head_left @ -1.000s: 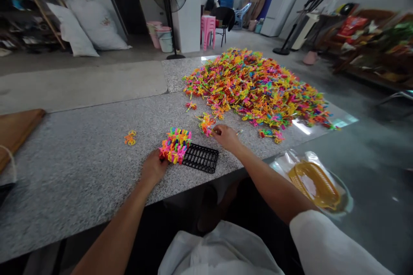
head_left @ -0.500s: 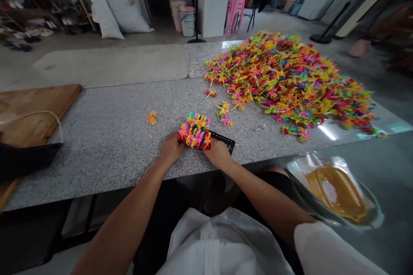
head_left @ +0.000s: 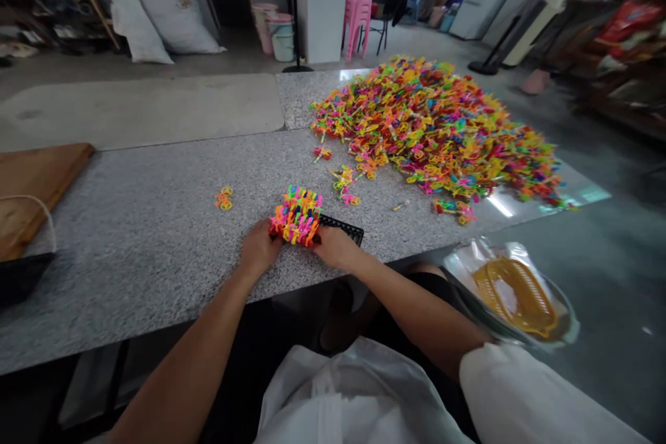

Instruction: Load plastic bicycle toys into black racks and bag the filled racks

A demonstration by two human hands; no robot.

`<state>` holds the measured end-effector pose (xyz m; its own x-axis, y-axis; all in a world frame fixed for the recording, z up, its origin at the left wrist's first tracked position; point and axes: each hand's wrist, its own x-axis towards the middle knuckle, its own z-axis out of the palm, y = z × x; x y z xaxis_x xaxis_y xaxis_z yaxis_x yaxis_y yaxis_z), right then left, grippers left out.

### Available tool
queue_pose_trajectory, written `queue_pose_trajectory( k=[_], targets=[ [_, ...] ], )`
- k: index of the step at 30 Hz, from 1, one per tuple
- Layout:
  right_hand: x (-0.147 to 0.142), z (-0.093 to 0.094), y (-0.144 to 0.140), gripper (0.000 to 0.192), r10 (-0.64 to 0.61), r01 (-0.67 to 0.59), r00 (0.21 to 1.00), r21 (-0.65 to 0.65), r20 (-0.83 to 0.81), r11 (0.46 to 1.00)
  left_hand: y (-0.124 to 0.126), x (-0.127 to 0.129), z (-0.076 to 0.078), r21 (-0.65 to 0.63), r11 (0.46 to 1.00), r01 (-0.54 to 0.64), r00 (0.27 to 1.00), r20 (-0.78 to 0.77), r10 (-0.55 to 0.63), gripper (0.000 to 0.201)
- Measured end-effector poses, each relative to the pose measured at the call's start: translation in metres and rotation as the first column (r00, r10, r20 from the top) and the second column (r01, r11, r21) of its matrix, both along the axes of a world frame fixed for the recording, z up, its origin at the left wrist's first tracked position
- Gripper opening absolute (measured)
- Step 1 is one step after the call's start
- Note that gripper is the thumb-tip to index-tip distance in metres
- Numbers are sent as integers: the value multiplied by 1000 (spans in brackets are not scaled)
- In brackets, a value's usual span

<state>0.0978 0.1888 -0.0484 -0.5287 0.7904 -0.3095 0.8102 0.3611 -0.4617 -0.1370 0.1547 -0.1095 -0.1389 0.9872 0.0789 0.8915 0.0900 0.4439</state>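
Note:
Near the front edge of the speckled table, my left hand (head_left: 259,248) is closed at the left end of a tight block of small, bright plastic pieces (head_left: 299,211). The pieces sit side by side in rows of pink, yellow, green, orange and blue. My right hand (head_left: 337,247) is closed at the block's lower right end, its fingertips partly hidden by the pieces. A black lattice tray (head_left: 349,229) shows beyond my right hand; how much of it lies under the block is hidden. Left of the block lie a few loose orange and yellow pieces (head_left: 224,198).
A large heap of similar pieces (head_left: 416,125) covers the table's far right, with small clusters (head_left: 344,180) at its near side. A wooden board (head_left: 41,180) and a black object (head_left: 23,277) are at left. Right of my legs is a tub holding a yellow basket (head_left: 515,295).
The view has swung to the right, so the table and heap appear farther left. Both hands stay closed at the block, which keeps about the same place on the table.

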Motion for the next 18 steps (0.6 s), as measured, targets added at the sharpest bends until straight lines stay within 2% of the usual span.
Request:
queue_pose_trajectory(
  k=[2, 3, 4, 5, 6, 7, 9, 12, 18],
  targets=[
    [20, 9, 27, 27, 24, -22, 999, -74, 24, 997, 1, -1, 0, -3, 1000, -5, 1000, 4, 5, 15],
    [32, 13, 45, 31, -31, 34, 997, -41, 65, 999, 1, -1, 1, -3, 1000, -7, 1000, 6, 7, 15],
    [44, 15, 63, 34, -136, 129, 984, 68, 114, 989, 1, -2, 1, -3, 1000, -8, 1000, 10, 8, 15],
    [55, 16, 82, 38, -250, 220, 958, 197, 142, 955, 2, -2, 1, -2, 1000, -6, 1000, 16, 6, 15],
    [64, 15, 99, 42, -304, 251, 940, 289, 153, 924, 2, -2, 2, -2, 1000, -2, 1000, 25, 2, 16],
    [70, 13, 114, 44, -300, 232, 939, 339, 166, 912, 2, -2, 2, -1, 1000, 1, 999, 35, -1, 16],
    [77, 7, 133, 46, -218, 142, 956, 344, 194, 928, 1, -2, 3, -2, 1000, -5, 999, 52, 5, 16],
    [73, -3, 135, 40, -103, 46, 977, 281, 189, 959, 1, -2, 4, -3, 1000, -21, 998, 57, 21, 17],
    [67, -15, 118, 33, 22, -43, 994, 201, 106, 979, 1, -2, 2, 5, 1000, -25, 998, 51, 25, 18]
  ],
)
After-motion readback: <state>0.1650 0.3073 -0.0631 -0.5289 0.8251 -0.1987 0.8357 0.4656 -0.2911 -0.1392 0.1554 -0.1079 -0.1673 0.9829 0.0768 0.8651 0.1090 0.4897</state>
